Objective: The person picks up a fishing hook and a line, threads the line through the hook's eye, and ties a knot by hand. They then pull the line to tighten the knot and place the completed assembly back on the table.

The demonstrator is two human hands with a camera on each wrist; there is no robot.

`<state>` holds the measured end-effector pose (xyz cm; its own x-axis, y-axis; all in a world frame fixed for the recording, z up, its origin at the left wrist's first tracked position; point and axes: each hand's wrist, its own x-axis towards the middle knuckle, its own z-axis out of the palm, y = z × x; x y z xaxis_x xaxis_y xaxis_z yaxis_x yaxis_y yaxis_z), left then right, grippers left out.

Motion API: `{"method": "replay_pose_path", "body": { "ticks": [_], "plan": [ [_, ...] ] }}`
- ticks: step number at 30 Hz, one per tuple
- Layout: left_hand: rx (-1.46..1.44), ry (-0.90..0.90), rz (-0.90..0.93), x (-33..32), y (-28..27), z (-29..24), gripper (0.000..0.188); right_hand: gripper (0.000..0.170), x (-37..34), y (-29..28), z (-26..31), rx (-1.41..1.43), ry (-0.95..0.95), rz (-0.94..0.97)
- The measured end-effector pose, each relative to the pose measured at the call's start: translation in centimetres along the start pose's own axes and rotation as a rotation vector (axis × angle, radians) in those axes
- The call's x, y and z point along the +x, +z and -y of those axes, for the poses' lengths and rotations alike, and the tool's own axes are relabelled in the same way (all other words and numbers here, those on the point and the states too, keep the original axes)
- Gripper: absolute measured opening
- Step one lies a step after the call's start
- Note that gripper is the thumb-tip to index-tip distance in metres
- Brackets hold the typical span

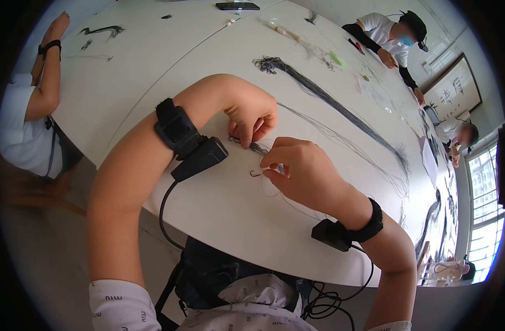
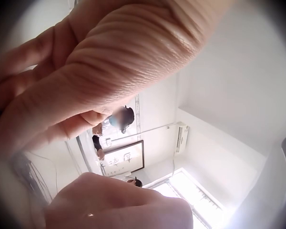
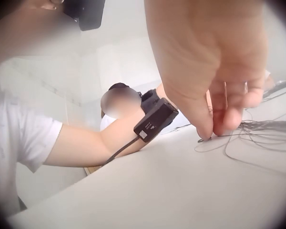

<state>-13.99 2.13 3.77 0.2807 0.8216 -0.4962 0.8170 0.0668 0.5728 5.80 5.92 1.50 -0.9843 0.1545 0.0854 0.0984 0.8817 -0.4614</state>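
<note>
My left hand [image 1: 255, 118] is low over the white table, thumb and fingers pinching a small dark bundle of hooks and line [image 1: 258, 148]. Close on its right, my right hand [image 1: 305, 171] pinches a small fishhook [image 1: 254, 174] by the shank end, the bend sticking out past the thumb. In the right wrist view that hook [image 3: 201, 140] shows at the fingertips, beside loose loops of thin line [image 3: 250, 143]. The left wrist view has the left hand [image 2: 86, 86] large and near, its fingertips blurred, with the right hand [image 2: 119, 205] below.
Beyond my hands a long dark bundle of lines [image 1: 330, 107] stretches across the table [image 1: 208, 215], with loose strands [image 1: 346, 143] beside it. A phone [image 1: 237, 6] lies at the far edge. Other people [image 1: 393, 41] sit around the table. Black cables [image 1: 332, 300] hang near my lap.
</note>
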Motion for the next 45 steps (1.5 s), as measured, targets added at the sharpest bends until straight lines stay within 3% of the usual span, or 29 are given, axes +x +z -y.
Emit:
{"method": "replay_pose_path", "body": {
  "ticks": [5,10,20,23,29,37,40,42,43,45],
  "plan": [
    [-0.024,-0.002,-0.022,0.1,0.1,0.2,0.021,0.007,-0.3,0.3,0.3,-0.07,-0.026,0.068],
    [-0.048,0.014,-0.031,0.1,0.3,0.7,0.024,0.004,-0.4,1.4,-0.4,-0.238,-0.234,0.004],
    [-0.005,-0.02,0.02,0.2,0.0,-0.1,0.02,0.007,-1.5,0.6,0.2,-0.223,-0.249,-0.048],
    [-0.016,-0.014,-0.002,0.5,0.2,0.3,0.019,0.008,-2.5,-1.7,0.6,-0.107,-0.15,-0.071],
    [0.1,-0.025,-0.033,0.1,0.1,-0.2,0.019,0.004,-5.0,-7.3,-2.6,0.8,0.371,-0.096],
    [0.027,0.043,0.017,0.0,-0.3,0.6,0.018,0.014,-11.8,-11.1,-10.1,1.397,0.199,-0.421],
    [0.081,-0.074,-0.022,-0.2,-0.2,-0.4,0.016,0.016,-14.3,-12.9,-11.5,1.568,0.208,-0.509],
    [0.164,0.161,-0.285,0.1,0.3,-0.5,0.015,0.017,-15.2,-14.2,-11.8,1.621,0.222,-0.565],
    [0.169,0.166,-0.282,0.4,0.8,-1.1,0.015,0.017,-15.7,-14.8,-12.1,1.603,0.217,-0.605],
    [0.122,0.263,-0.571,1.4,2.4,-3.2,0.014,0.015,-15.9,-14.9,-13.1,1.565,0.152,-0.614]
  ]
}}
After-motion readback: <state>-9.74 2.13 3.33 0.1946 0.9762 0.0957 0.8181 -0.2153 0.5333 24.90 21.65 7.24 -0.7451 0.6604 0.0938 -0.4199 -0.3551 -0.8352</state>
